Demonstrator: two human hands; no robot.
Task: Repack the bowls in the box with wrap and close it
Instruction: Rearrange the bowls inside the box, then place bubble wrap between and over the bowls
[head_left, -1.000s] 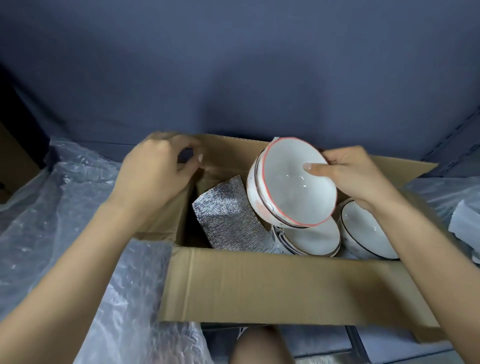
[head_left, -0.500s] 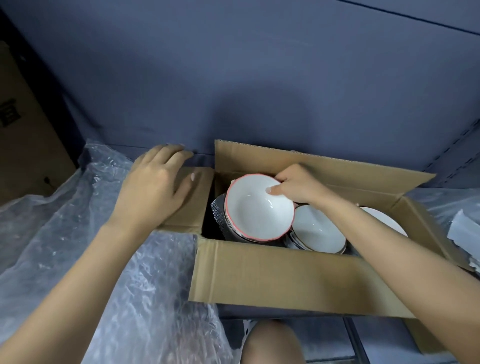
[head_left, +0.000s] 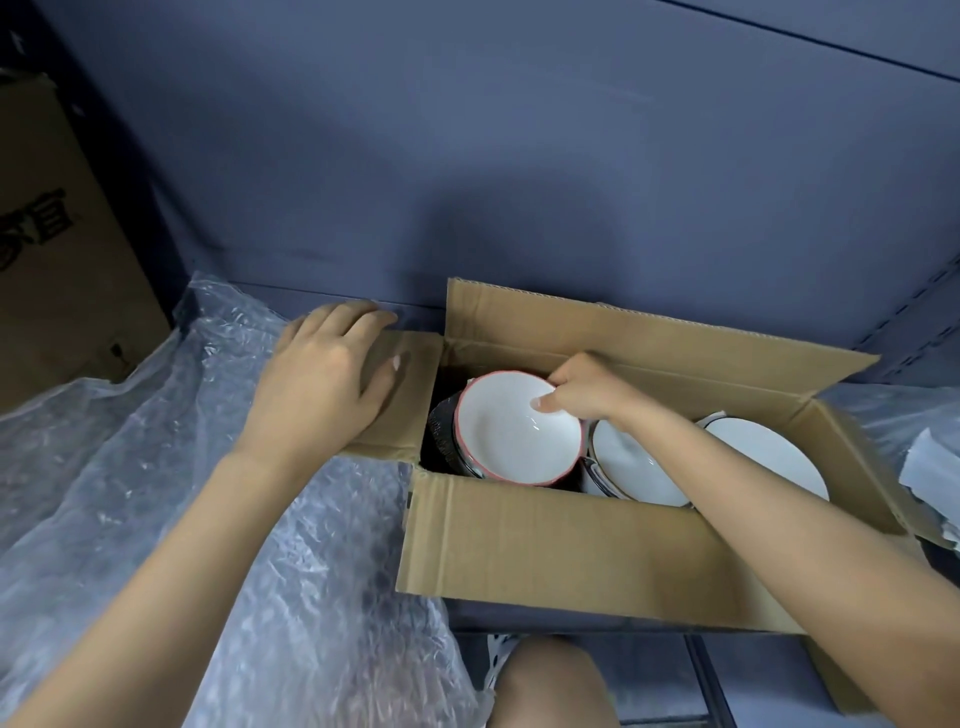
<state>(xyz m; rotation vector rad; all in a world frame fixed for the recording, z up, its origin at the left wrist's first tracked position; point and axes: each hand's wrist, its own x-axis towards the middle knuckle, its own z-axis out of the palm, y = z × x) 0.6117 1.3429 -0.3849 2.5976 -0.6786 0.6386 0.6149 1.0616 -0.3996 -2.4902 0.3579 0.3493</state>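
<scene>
Moved: red-rimmed bowl (head_left: 519, 428) had sunk lower into the box (head_left: 545, 540).
Right hand (head_left: 587, 389): pinched its far rim.
Left hand (head_left: 324, 384): lay flat, fingers straight, pressing the side flap (head_left: 410, 374).
Bubble wrap (head_left: 156, 467): beneath the left arm.

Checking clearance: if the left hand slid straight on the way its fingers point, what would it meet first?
The left hand rests on the box's side flap, fingers pointing toward the blue back wall. Probably the wall first; depth behind the flap is unclear.
</scene>
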